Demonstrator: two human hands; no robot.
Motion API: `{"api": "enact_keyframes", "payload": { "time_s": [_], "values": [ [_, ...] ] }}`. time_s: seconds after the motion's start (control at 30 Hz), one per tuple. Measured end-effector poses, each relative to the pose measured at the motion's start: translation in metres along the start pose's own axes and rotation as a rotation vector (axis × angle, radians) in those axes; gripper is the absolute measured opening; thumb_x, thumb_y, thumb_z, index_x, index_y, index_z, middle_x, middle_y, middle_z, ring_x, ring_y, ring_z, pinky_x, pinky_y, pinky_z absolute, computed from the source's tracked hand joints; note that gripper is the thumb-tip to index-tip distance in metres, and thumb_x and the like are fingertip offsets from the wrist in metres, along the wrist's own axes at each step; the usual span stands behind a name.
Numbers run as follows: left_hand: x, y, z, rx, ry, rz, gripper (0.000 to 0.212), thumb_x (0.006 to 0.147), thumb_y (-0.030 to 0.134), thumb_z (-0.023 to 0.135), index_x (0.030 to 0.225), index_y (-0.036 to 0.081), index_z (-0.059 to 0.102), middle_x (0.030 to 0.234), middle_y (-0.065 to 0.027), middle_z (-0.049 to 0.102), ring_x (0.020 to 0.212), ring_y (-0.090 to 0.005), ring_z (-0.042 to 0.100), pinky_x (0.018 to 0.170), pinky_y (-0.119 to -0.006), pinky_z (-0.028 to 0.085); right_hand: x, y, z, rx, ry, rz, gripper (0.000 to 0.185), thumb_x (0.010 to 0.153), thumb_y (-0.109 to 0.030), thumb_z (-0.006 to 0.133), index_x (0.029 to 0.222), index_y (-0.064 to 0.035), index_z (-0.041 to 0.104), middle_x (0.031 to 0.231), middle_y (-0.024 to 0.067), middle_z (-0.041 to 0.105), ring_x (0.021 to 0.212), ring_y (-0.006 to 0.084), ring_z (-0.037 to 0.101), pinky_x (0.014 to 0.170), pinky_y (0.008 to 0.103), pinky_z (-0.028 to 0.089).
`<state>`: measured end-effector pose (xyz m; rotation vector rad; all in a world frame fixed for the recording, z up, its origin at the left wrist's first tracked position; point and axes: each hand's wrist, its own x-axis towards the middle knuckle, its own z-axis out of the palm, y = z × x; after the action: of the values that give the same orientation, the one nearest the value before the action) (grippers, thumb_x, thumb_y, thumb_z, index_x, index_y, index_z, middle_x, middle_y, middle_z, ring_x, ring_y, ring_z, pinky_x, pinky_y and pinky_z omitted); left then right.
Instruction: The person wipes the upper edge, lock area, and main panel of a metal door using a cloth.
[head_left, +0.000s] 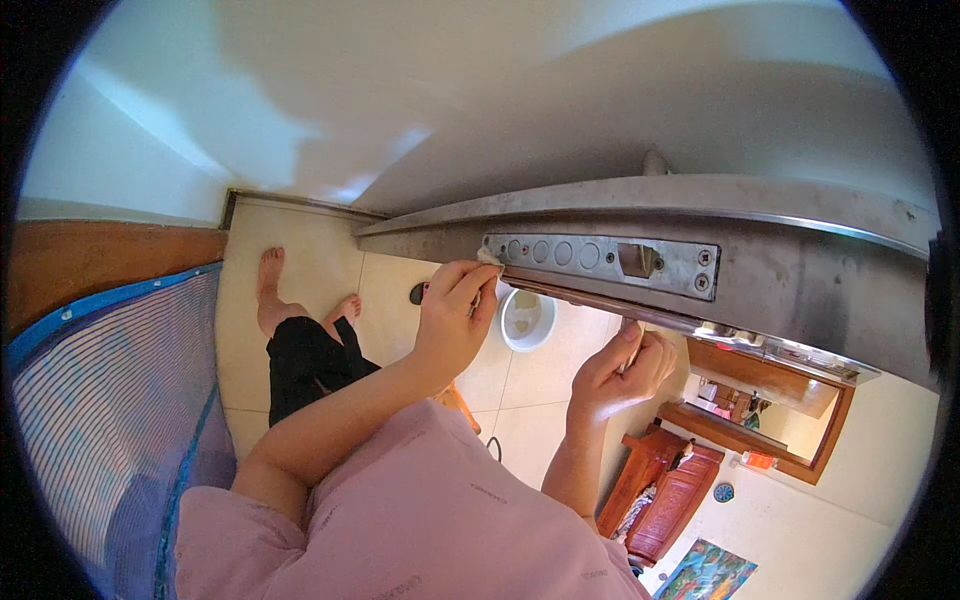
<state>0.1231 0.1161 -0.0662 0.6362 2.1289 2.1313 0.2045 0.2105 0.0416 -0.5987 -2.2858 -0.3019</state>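
Note:
A metal door edge (810, 277) runs across in front of me, with a long steel lock faceplate (682, 271) set into it. Screws, round marks and a protruding latch bolt (636, 260) show on the plate. My left hand (454, 319) pinches a small whitish cloth (489, 257) against the plate's left end. Its fingertips are bunched, and most of the cloth is hidden. My right hand (622, 367) is closed around what looks like the door handle (631, 346) on the door's near face; the fingers cover most of it.
A white bucket (552, 321) with cloudy liquid stands on the tiled floor (547, 375) below. A striped mesh curtain (120, 375) hangs at left beside a brown wooden frame (112, 262). Farther right are a carved wooden bench (671, 510) and a wood-framed opening or mirror (844, 427).

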Motion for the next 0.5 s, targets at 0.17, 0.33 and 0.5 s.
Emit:
{"api": "enact_keyframes", "payload": {
  "time_s": [0.17,0.33,0.5],
  "values": [
    [0.004,0.003,0.000,0.026,0.002,0.035,0.016,0.073,-0.004,0.056,0.088,0.000,0.058,0.081,-0.0118,0.055,0.067,-0.0231,0.055,0.055,-0.028,0.045,0.000,-0.003,0.000,-0.005,-0.030,0.040,0.023,0.082,-0.014,0.050,0.067,0.0031,0.047,0.067,0.0147,0.049,0.067,0.0298,0.045,0.064,0.0375,0.033],
    [0.008,0.011,0.001,0.015,-0.006,0.074,0.018,0.072,-0.005,0.055,0.089,-0.001,0.058,0.082,-0.0124,0.055,0.070,-0.0254,0.054,0.058,-0.031,0.045,0.000,-0.002,0.001,-0.017,-0.019,0.055,0.022,0.082,-0.013,0.051,0.067,0.0029,0.047,0.067,0.0147,0.049,0.067,0.0296,0.045,0.064,0.0378,0.033],
    [0.017,0.034,0.001,-0.029,0.015,0.132,0.018,0.071,-0.005,0.057,0.088,0.000,0.058,0.081,-0.0119,0.055,0.070,-0.0263,0.054,0.059,-0.032,0.045,0.001,-0.005,0.004,-0.009,0.012,0.053,0.022,0.081,-0.013,0.052,0.066,0.0020,0.047,0.065,0.0138,0.048,0.064,0.0292,0.044,0.063,0.0372,0.033]
  ]
}}
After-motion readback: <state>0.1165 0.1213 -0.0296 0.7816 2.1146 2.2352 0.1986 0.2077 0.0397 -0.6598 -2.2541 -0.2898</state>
